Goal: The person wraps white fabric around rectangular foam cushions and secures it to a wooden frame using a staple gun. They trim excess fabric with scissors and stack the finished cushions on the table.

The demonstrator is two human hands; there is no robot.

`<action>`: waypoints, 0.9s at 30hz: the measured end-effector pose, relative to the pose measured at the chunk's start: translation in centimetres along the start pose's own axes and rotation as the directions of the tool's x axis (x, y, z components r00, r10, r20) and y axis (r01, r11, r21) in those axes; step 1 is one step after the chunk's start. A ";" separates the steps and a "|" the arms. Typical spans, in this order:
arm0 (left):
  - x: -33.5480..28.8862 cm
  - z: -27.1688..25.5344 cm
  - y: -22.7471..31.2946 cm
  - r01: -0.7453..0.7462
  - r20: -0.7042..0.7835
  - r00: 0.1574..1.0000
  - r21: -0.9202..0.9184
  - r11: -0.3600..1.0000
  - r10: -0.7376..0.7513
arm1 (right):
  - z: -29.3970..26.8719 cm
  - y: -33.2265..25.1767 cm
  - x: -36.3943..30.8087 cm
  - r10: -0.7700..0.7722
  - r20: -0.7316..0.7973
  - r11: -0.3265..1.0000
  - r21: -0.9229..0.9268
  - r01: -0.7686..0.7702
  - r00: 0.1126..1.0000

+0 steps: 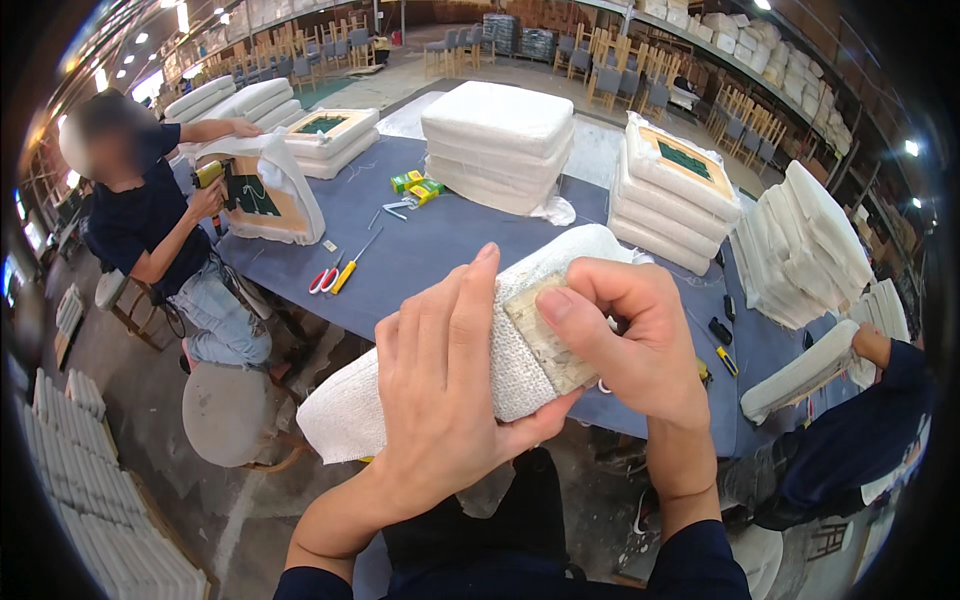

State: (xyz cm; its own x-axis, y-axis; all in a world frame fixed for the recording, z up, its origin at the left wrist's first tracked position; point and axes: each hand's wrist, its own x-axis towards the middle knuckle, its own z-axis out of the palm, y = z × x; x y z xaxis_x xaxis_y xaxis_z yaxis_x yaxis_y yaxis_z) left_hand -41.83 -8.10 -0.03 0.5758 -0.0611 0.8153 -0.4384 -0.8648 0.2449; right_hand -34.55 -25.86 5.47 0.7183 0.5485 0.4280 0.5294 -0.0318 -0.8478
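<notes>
A white fabric-covered seat cushion point(345, 410) is tilted up in front of me, edge toward me, over the near side of the table. My left hand point(435, 390) grips it, fingers stretched along the fabric and thumb reaching out below. A flat, worn beige rectangular piece point(548, 350) lies against the coarse-woven cover. My right hand point(640, 345) is closed on this piece, its thumb pressed on the face and its fingers curled. Whether the piece is loose or fixed to the cushion, I cannot tell. The cushion's far side is hidden.
The blue table point(380, 255) bears stacked white cushions point(495, 150), red-handled scissors point(323, 280), a yellow-handled screwdriver point(347, 273) and green-yellow boxes point(415, 187). At left, a co-worker point(160, 220) handles a yellow tool at a cushion. Another person's arm point(880, 350) holds a cushion at right. A round stool point(228, 412) stands left.
</notes>
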 end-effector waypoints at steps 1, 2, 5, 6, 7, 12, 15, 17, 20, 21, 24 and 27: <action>0.0 0.0 0.0 0.002 0.006 1.000 0.000 1.000 -0.002 | -0.1 0.0 0.0 0.004 0.006 1.000 -0.014 -0.004 1.000; -0.1 0.0 -0.1 0.004 0.011 1.000 -0.001 1.000 -0.004 | -0.1 0.0 0.0 0.009 0.011 1.000 -0.028 -0.009 1.000; -0.1 0.0 -0.4 0.023 0.036 0.999 -0.019 1.000 -0.023 | 0.2 -0.3 0.3 0.012 -0.010 1.000 -0.002 -0.012 1.000; -0.1 0.2 -0.3 0.019 0.036 0.999 -0.022 1.000 -0.019 | 0.2 -0.1 0.2 -0.001 -0.018 1.000 -0.016 0.000 1.000; 0.0 0.2 -0.4 0.010 0.032 0.999 -0.017 1.000 -0.009 | 0.2 0.3 0.3 -0.024 -0.027 0.999 -0.026 0.023 0.999; 0.5 0.6 -0.2 -0.004 -0.011 1.000 -0.010 1.000 0.004 | -0.3 1.4 0.4 -0.088 -0.105 0.996 0.004 0.089 0.991; 1.3 0.0 -0.7 -0.039 -0.038 0.998 0.037 0.999 0.040 | 0.1 5.5 0.5 -0.137 -0.452 0.935 0.234 0.265 0.881; 2.2 -0.3 -2.1 -0.124 -0.097 0.986 0.122 0.985 0.136 | -1.5 13.0 0.6 0.031 -0.789 0.853 0.341 0.395 0.614; 5.0 -0.6 -3.6 -0.056 -0.052 0.997 0.090 0.994 0.061 | -9.1 28.7 -4.5 0.044 -0.926 0.999 0.050 0.007 0.376; 5.7 -1.2 -3.8 -0.039 0.003 0.999 0.103 0.994 0.039 | -11.4 35.2 -7.8 0.228 -0.882 0.973 0.200 -0.112 0.413; 8.4 -0.1 -6.2 0.091 0.131 0.988 -0.042 0.995 -0.085 | -14.8 47.0 -18.7 0.468 -0.842 0.834 0.321 -0.449 0.268; 10.1 0.9 -8.6 0.089 0.272 0.959 -0.044 0.995 -0.073 | -17.3 48.9 -26.6 0.204 -0.878 0.638 -0.217 -0.739 0.433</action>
State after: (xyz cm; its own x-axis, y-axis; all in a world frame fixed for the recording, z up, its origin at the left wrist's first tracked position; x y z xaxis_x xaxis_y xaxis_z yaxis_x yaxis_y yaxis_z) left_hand -31.60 -1.78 5.64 0.7725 -0.1308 0.6215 -0.4157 -0.8439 0.3392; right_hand -20.03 -56.46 -41.96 0.8154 -0.5022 0.2878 -0.0948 -0.6064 -0.7895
